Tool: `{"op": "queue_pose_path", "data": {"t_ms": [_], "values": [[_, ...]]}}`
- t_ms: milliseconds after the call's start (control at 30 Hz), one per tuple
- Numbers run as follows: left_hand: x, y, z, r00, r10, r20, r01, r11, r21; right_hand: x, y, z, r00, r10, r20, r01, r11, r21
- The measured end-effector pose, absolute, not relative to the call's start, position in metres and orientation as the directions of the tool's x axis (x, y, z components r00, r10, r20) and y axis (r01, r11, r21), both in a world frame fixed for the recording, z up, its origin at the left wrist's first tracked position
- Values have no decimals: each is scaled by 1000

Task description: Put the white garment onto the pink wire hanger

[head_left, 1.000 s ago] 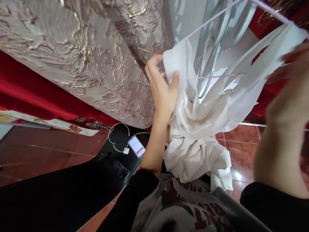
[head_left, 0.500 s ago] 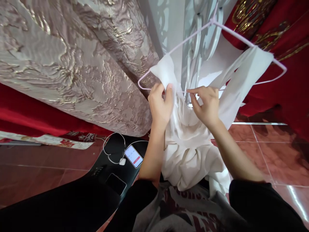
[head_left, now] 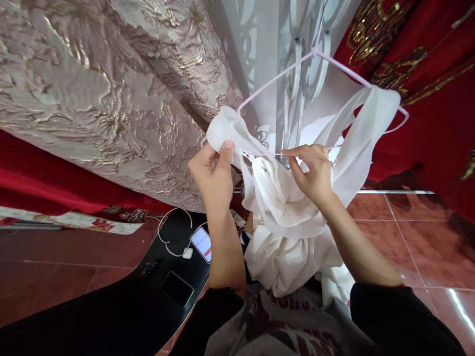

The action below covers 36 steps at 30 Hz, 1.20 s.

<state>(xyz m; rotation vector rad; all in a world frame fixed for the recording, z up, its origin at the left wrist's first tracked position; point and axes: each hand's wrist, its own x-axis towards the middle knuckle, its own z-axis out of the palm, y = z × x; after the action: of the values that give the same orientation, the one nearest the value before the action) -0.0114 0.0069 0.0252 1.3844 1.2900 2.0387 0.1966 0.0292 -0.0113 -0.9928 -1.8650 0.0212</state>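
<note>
A white sleeveless garment (head_left: 284, 198) hangs from a pale pink hanger (head_left: 343, 69), its lower folds bunched over my lap. At the hanger's left end, my left hand (head_left: 215, 173) pinches the garment's left strap between thumb and fingers. My right hand (head_left: 310, 165) grips the hanger's thin bottom bar with its fingertips, in front of the garment's neckline. The right strap drapes over the hanger's right arm. Part of the bar is hidden behind the cloth and my fingers.
Pink-gold brocade cloth (head_left: 111, 89) hangs on the left, red embroidered fabric (head_left: 426, 99) on the right. A pale metal scrollwork frame (head_left: 293, 74) stands ahead. On the black seat (head_left: 148, 291) beside me are a lit phone (head_left: 202, 243), a dark phone (head_left: 178, 288) and a white cable.
My left hand has moved left, drawing the strap outward to the hanger's left end. The hanger has shifted a little left and down, and my right hand still holds its bar.
</note>
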Motion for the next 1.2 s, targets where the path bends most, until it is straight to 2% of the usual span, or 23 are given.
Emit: {"op": "queue_pose_path", "data": {"t_ms": [100,267,333,433,533,633,733,867,967,1067,1133,1200], "values": [[-14,7,22,-485,695,532,206,-500,841,197,29,-13,-177,627,758,621,669,-408],[-12,5,19,-559,700,445,127,-458,880,196,31,-15,-164,639,752,652,642,-404],[-12,4,22,-569,743,353,-26,-445,895,196,31,-15,-164,635,755,652,644,-400],[-18,1,31,-451,878,159,-418,-366,832,195,30,-13,-172,639,749,634,654,-412],[-31,-1,35,-316,937,150,-621,-324,714,195,27,-11,-174,664,728,619,648,-443],[-49,-2,26,-440,861,254,-569,-486,663,196,24,-10,-165,679,716,629,631,-454],[-63,-1,6,-544,805,237,-482,-531,697,198,23,-10,-162,665,729,636,635,-439],[-55,1,-16,-446,886,126,-551,-383,742,198,22,-10,-176,645,744,620,660,-425],[-29,1,-14,-316,942,112,-582,-286,761,194,16,-6,-237,624,744,580,706,-407],[-6,1,0,-338,922,188,-577,-361,732,195,6,2,-309,614,726,523,747,-410],[3,1,7,-395,891,223,-547,-423,722,206,1,8,-180,584,792,547,728,-413],[6,0,11,-416,877,241,-511,-445,736,225,1,15,125,463,878,634,643,-429]]}}
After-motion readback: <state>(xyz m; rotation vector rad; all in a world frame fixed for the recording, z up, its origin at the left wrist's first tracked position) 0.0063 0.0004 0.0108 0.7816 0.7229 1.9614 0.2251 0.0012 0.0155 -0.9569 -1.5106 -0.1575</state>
